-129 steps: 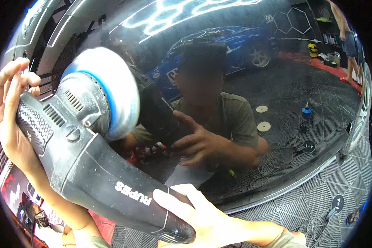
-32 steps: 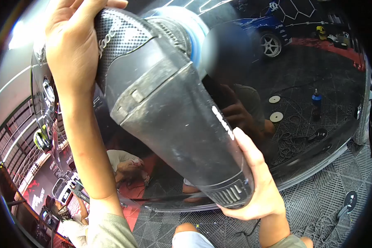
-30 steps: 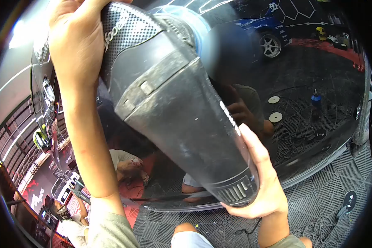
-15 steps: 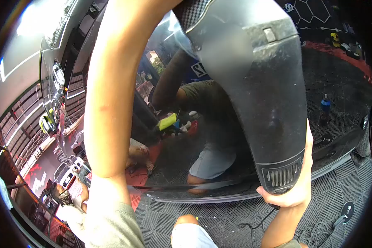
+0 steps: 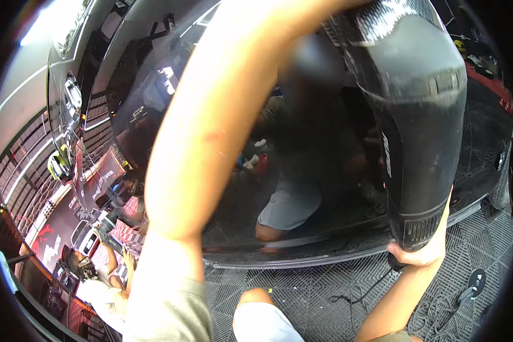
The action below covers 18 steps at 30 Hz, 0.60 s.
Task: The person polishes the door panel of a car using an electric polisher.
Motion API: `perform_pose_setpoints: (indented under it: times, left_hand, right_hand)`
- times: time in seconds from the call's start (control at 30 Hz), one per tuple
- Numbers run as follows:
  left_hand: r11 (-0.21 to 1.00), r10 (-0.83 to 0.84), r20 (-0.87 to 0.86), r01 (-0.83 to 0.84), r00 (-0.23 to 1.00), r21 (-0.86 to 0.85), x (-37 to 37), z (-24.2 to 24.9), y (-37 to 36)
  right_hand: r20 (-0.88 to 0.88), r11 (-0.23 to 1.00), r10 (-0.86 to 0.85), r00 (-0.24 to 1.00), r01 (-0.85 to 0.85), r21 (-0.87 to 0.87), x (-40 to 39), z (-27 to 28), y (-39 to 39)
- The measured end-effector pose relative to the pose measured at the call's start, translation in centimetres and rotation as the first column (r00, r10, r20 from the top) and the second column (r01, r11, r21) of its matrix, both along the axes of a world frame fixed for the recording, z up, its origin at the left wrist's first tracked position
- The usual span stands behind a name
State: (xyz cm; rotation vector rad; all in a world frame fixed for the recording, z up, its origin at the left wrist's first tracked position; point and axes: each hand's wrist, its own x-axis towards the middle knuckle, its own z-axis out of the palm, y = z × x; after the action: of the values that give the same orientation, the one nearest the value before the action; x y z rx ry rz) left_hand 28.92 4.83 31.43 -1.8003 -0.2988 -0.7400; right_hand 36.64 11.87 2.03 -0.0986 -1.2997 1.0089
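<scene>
A black car polisher, with a vented tail end, stretches across the right part of the view. My right hand is wrapped around its tail, thumb on the near side. My left forearm crosses up from the lower left toward the tool's front; the left hand itself lies beyond the top edge. Behind the tool is a glossy black car panel, reflecting my body and the room. The polisher's pad is out of sight, so contact with the panel cannot be made out.
A power cord hangs from the tool's tail toward the patterned floor tiles. Coiled cable and a shoe are at lower right. At lower left another person works near a second car.
The polisher has moved right and turned, showing more of its side. My left forearm has swung right with it, and my right hand has shifted slightly right and upward.
</scene>
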Motion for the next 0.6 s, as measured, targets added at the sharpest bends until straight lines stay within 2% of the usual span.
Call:
perform_pose_setpoints:
  times: [0.03,0.07,0.1,0.2,0.23,0.3,0.33,0.4,0.53,0.57,0.6]
  left_hand:
    - [0.94,0.054,0.266,0.041,0.962,-0.338,1.8,0.1,-1.6]
    - [0.774,0.196,0.476,0.163,0.858,-0.611,2.8,0.5,-2.5]
    - [0.778,0.196,0.465,0.152,0.863,-0.61,2.6,0.9,-2.4]
    - [0.846,0.072,0.402,0.157,0.913,-0.509,0.7,0.9,-0.4]
    - [0.868,0.033,0.378,0.161,0.925,-0.47,-0.1,0.7,0.5]
    - [0.909,-0.029,0.326,0.161,0.945,-0.385,-1.4,0.6,1.9]
    - [0.937,-0.133,0.326,0.226,0.936,-0.267,-1.3,0.7,2.2]
    - [0.909,-0.132,0.363,0.259,0.923,-0.328,-1.6,0.2,1.4]
    - [0.89,-0.095,0.37,0.246,0.924,-0.385,-2.8,-0.1,-0.1]
    - [0.896,-0.098,0.371,0.245,0.923,-0.372,-3.3,-0.2,-0.3]
    - [0.901,-0.102,0.37,0.244,0.923,-0.359,-3.7,-0.1,-0.7]
  right_hand:
    - [-0.021,0.999,0.021,1.0,-0.022,-0.049,0.1,-0.5,-0.2]
    - [-0.046,0.994,0.044,0.998,-0.048,-0.095,0.1,-1.1,-0.2]
    - [-0.086,0.997,0.027,0.996,-0.033,-0.068,-0.2,-2.4,0.2]
    - [-0.126,0.973,0.098,0.987,-0.122,-0.197,-0.6,-1.3,-1.3]
    - [-0.13,0.975,0.099,0.987,-0.123,-0.186,-0.9,-1.6,-1.5]
    - [-0.034,0.977,0.066,0.997,-0.072,-0.2,-1.6,-2.9,-1.5]
    - [-0.04,0.979,0.078,0.996,-0.084,-0.185,-1.9,-3.5,-1.4]
    - [0.053,0.995,0.068,0.996,-0.064,-0.082,-2.5,-4.3,-1.4]
    - [0.089,0.994,0.059,0.994,-0.05,-0.099,-3.2,-4.3,-2.5]
    - [0.24,0.997,-0.073,0.968,0.072,0.016,-2.9,-4.5,-2.3]
    - [0.244,0.996,-0.094,0.965,0.093,0.016,-3.3,-4.6,-2.5]
